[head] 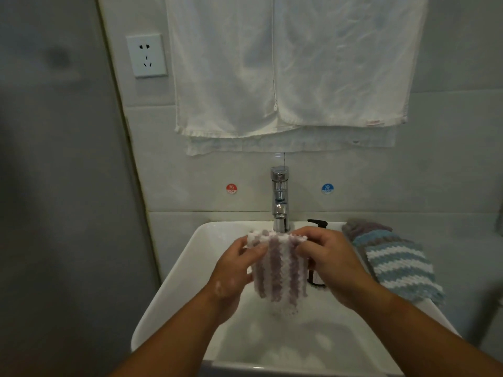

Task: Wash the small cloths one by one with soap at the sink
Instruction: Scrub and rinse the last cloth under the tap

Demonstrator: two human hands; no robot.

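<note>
White sink (174, 289) against a pale tiled wall. Left hand (234, 268) and right hand (332, 265) each pinch the top edge of a purple-and-white striped cloth (277, 270), which hangs over mid-basin, just in front of the tap (279, 197). Soap pump (317, 223) partly hidden behind the right hand. Stacked cloths (397, 265) on the sink's right rim. White towels (285, 63) hang above the tap; socket (147, 55) to their left.

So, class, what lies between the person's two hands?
A purple-and-white striped cloth, gripped by left hand and right hand above the sink, in the head view.
</note>
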